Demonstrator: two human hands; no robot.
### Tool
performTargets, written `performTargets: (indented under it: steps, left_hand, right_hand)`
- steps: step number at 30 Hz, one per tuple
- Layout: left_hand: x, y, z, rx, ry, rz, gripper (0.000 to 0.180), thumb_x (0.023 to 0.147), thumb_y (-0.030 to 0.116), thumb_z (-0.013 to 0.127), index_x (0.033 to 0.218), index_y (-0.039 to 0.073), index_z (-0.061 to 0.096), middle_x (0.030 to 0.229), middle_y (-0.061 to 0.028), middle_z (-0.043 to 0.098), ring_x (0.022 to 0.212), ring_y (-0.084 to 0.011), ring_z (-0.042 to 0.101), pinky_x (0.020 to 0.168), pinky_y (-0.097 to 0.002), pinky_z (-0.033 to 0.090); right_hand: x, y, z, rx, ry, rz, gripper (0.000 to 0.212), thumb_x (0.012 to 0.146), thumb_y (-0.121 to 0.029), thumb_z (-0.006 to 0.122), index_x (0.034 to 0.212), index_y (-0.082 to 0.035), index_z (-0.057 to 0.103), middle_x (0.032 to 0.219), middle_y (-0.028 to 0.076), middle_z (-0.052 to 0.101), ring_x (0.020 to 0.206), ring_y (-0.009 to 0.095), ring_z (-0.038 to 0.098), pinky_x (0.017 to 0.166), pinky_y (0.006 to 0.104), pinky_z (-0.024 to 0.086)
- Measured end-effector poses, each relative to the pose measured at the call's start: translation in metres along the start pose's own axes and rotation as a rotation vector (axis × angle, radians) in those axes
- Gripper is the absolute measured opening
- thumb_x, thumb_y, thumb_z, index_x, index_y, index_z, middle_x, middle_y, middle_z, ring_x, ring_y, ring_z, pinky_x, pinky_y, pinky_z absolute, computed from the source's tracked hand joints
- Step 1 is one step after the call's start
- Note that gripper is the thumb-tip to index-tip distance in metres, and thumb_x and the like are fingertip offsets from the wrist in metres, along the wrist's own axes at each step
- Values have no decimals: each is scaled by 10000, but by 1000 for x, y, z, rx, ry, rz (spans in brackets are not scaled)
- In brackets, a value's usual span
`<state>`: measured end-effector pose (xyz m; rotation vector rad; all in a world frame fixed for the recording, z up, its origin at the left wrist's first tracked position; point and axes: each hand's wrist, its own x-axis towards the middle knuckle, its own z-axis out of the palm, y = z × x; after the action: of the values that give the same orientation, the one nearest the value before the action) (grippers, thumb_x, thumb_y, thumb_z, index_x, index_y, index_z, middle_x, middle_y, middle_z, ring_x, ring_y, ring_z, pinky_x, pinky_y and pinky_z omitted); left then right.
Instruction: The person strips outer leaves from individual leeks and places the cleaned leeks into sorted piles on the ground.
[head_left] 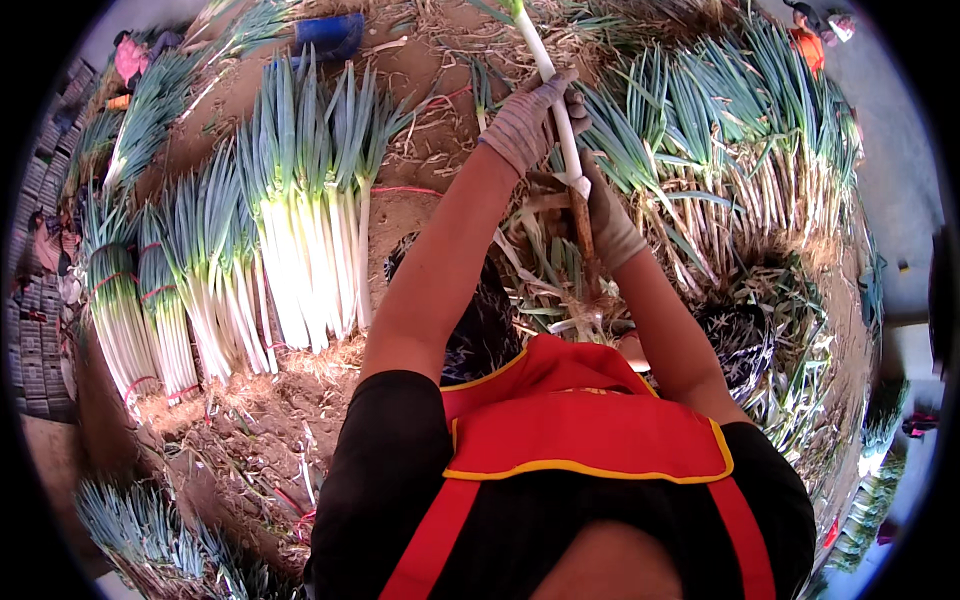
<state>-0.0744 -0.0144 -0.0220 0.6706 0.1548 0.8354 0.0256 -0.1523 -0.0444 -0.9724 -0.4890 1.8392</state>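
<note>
A long green onion [548,62] slants across the space in front of me, white along its upper stalk and brown and dirty toward the root end. My left hand [535,118], in a striped work glove, is closed around the white stalk. Lower down, my right hand [608,212], also gloved, is closed at the stalk where white meets the brown outer skin. Its fingers are partly hidden behind the stalk. Loose peeled leaves and skins [560,262] lie beneath my hands.
Clean white-stalked green onions [310,220] stand at left, beside tied bundles [122,310]. Unpeeled, brown-rooted green onions [760,150] lean in a row at right. A blue container [330,36] lies at the back. Other people [808,45] show at the far edges.
</note>
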Motion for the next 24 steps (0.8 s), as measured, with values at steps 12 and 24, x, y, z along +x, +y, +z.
performTargets:
  steps: [12,24]
  left_hand:
    - [16,42,-35,47,235,223,155,937,186,608,1037,74,568,703,-42,535,565,-155,515,459,-331,452]
    - [23,39,-41,48,312,297,101,947,158,586,1005,87,544,724,-60,550,563,-163,504,482,-337,438]
  right_hand:
    - [-30,137,-116,-2189,-383,117,203,927,-138,505,1083,-44,596,962,145,647,981,223,630,838,358,526]
    - [-2,20,4,-1246,309,-946,361,859,-161,650,1198,-58,585,885,102,665,775,238,649,753,342,539]
